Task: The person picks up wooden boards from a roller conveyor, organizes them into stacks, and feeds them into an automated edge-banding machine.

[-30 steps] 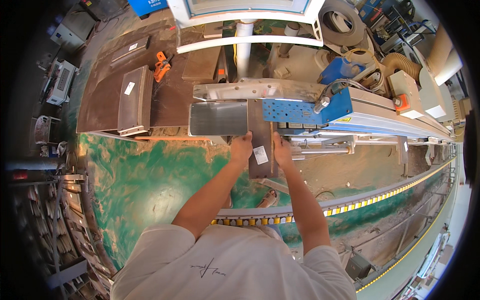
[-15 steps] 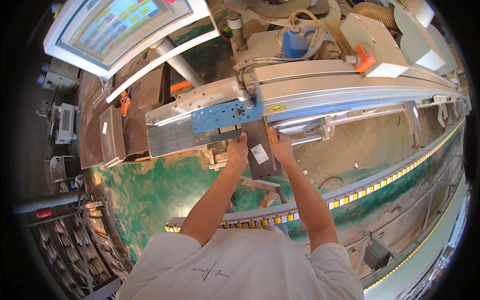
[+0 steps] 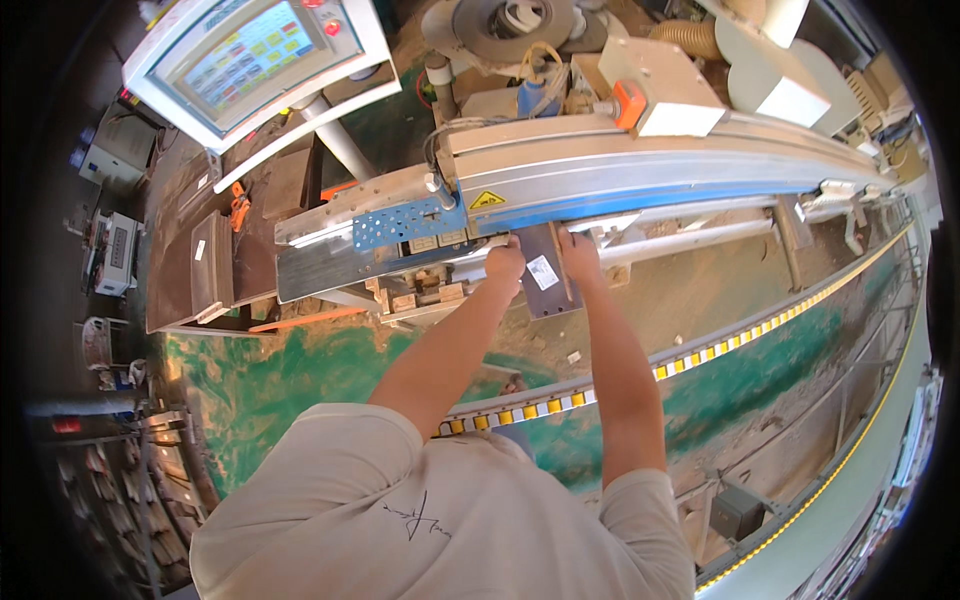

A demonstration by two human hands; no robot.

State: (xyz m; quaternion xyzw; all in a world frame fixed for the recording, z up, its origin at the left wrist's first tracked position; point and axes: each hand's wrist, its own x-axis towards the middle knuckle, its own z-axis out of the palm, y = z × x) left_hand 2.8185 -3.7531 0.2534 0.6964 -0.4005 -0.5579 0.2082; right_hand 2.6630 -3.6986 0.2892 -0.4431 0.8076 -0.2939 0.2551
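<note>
A dark brown board [image 3: 545, 297] with a white label [image 3: 542, 272] is held between my two hands, its far end running in under the blue lower edge of a long machine beam [image 3: 640, 185]. My left hand [image 3: 506, 264] is closed on the board's left edge. On the opposite edge, my right hand [image 3: 581, 258] grips it near a pale strip. Part of the fingers of both hands is hidden. Left of the board lie a blue perforated plate [image 3: 400, 226] and a smooth metal infeed table [image 3: 340, 272].
A control panel with a lit screen [image 3: 245, 60] stands at the far left. Brown boards [image 3: 212, 265] are stacked beneath it, with an orange-handled tool [image 3: 239, 207] nearby. A rail with yellow and white rollers [image 3: 720, 350] crosses close to my body. Far off sits a blue container [image 3: 538, 97].
Both hands and the board have moved right along the machine, away from the perforated plate. The board's far end now lies by the beam. The head view has shifted too.
</note>
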